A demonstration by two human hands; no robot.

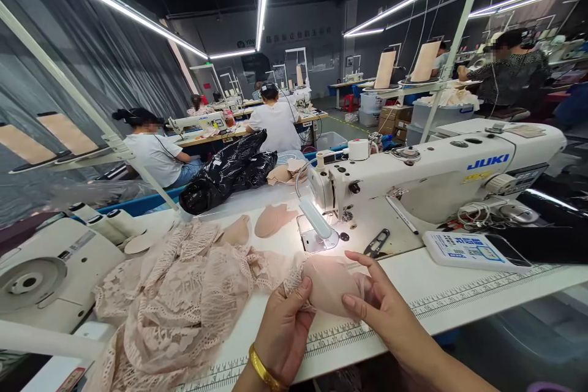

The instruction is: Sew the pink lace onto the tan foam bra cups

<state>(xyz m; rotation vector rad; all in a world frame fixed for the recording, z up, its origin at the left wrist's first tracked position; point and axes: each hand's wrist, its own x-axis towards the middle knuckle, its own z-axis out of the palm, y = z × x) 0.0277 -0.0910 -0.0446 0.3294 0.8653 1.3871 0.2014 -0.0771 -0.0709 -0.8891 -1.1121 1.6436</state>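
Observation:
Between my two hands is a beige moulded bra cup point(331, 285), held up over the table's front edge, with lace along its left side. My left hand point(285, 324) pinches the lace edge with the thumb on top. At the other side, my right hand point(383, 303) grips the cup's right edge between thumb and fingers. A heap of pale pink lace fabric point(184, 294) spreads over the table to the left and runs up to the cup. Just behind the cup stands a white sewing machine point(395, 177), its lit needle area facing my hands.
Thread snips point(377, 242), a white pen point(403, 215) and a phone point(475, 251) lie right of the needle. Loose cup pieces point(275, 220) and a black plastic bag point(229, 171) lie behind. A ruler tape point(340, 338) lines the front edge. Co-workers sit at machines beyond.

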